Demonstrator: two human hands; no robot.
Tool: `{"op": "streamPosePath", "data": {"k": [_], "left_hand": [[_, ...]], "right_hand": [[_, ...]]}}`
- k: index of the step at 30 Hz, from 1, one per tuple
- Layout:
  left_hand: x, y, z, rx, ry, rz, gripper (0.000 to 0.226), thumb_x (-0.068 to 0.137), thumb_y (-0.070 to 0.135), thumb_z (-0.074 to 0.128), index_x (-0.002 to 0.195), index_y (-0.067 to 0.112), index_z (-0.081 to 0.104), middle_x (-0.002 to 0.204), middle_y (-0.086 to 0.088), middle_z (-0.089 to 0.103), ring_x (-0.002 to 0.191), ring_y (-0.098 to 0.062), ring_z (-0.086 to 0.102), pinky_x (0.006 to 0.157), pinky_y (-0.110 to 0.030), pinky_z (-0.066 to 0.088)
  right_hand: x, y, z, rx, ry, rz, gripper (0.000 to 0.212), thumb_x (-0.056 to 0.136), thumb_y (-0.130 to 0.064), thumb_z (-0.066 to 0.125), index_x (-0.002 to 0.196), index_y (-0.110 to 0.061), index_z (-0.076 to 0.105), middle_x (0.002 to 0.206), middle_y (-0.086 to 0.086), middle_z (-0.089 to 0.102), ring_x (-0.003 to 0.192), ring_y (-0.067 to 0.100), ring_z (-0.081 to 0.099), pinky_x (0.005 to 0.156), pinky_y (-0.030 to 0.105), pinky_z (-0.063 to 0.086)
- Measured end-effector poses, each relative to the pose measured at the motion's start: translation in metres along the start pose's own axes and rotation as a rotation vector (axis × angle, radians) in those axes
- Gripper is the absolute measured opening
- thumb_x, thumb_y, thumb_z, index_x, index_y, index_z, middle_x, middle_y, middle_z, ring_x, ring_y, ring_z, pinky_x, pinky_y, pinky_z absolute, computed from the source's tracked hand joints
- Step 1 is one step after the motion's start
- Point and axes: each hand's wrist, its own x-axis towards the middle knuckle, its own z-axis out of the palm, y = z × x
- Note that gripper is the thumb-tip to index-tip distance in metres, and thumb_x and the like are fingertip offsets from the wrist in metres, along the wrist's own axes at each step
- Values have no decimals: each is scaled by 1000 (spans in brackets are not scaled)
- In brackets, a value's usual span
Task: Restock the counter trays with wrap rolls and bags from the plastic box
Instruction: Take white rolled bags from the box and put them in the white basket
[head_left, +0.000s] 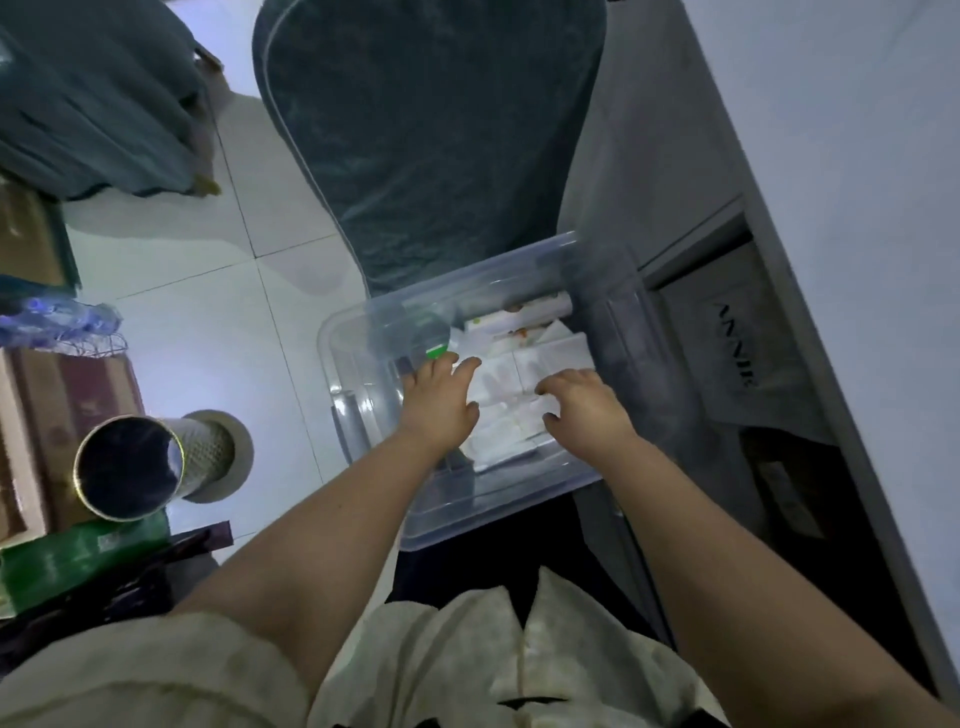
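Progress: early, by my reckoning; nothing lifted out yet and no trays in view.
Box (493, 512): clear plastic, on the floor beside a cabinet, still well stocked.
Packs (511, 400): white bag packs, lying flat in layers inside the box under both hands.
Rolls (530, 307): at the box's far end, untouched.
Left hand (441, 402): fingers stretched out, holding nothing, tips near a green cap (436, 353).
Right hand (587, 405): fingers bent down onto the packs; whether they grip, I cannot tell.
Writing: pale capitals on a dark bag (737, 348) in the cabinet, inverted, not surely readable; pack labels too blurred.
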Motion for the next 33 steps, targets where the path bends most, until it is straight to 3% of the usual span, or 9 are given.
{"op": "streamPosePath", "data": {"k": [7, 14, 17, 20, 24, 27, 30, 33], "left_hand": [[73, 5, 61, 2, -93, 13, 60, 87, 29, 55, 143, 24, 33, 145, -8, 37, 129, -31, 34, 103, -47, 32], [131, 3, 136, 71, -213, 80, 72, 91, 33, 54, 150, 19, 15, 156, -10, 21, 141, -27, 21, 109, -48, 26], [151, -2, 150, 62, -220, 62, 81, 88, 40, 60, 150, 20, 11, 155, -11, 24, 141, -28, 23, 109, -49, 25], [162, -5, 153, 32, -193, 51, 82, 80, 48, 67, 145, 21, 25, 140, -13, 42, 128, -33, 38, 101, -47, 31], [151, 8, 158, -225, -98, -31, 51, 86, 32, 65, 130, 13, 49, 123, -15, 56, 111, -34, 53, 87, -36, 42], [137, 14, 164, -426, -62, -121, 36, 87, 31, 65, 119, 14, 60, 119, -11, 62, 107, -29, 57, 79, -27, 38], [131, 11, 171, -530, -109, -185, 40, 84, 30, 69, 120, 15, 60, 119, -12, 56, 109, -28, 53, 85, -26, 39], [132, 11, 176, -338, -110, -169, 56, 78, 31, 73, 130, 23, 52, 127, -11, 44, 118, -30, 40, 97, -38, 36]], "right_hand": [[48, 55, 41, 55, 22, 65, 36, 83, -12, 60, 119, -14, 60, 121, 9, 59, 116, 30, 46, 93, 40, 43], [88, 96, 81, 255, 41, 124, 36, 84, -7, 59, 120, -10, 59, 123, 12, 57, 119, 29, 45, 100, 34, 40], [96, 101, 89, 280, 47, 133, 36, 83, -6, 60, 119, -9, 59, 123, 12, 57, 119, 28, 44, 99, 32, 38], [98, 101, 92, 273, 68, 114, 35, 82, -7, 61, 117, -11, 60, 120, 11, 58, 116, 28, 45, 96, 32, 39], [97, 97, 88, 250, 97, 93, 35, 82, -9, 62, 117, -12, 60, 119, 9, 59, 114, 28, 46, 96, 37, 43], [94, 94, 85, 249, 102, 99, 34, 82, -10, 62, 116, -13, 60, 120, 9, 59, 115, 28, 46, 95, 38, 44], [94, 93, 86, 234, 98, 79, 34, 82, -11, 61, 116, -13, 60, 121, 8, 59, 116, 28, 46, 94, 41, 45], [96, 92, 88, 209, 90, 77, 34, 82, -13, 61, 116, -14, 60, 121, 8, 59, 115, 28, 46, 93, 43, 46]]}}
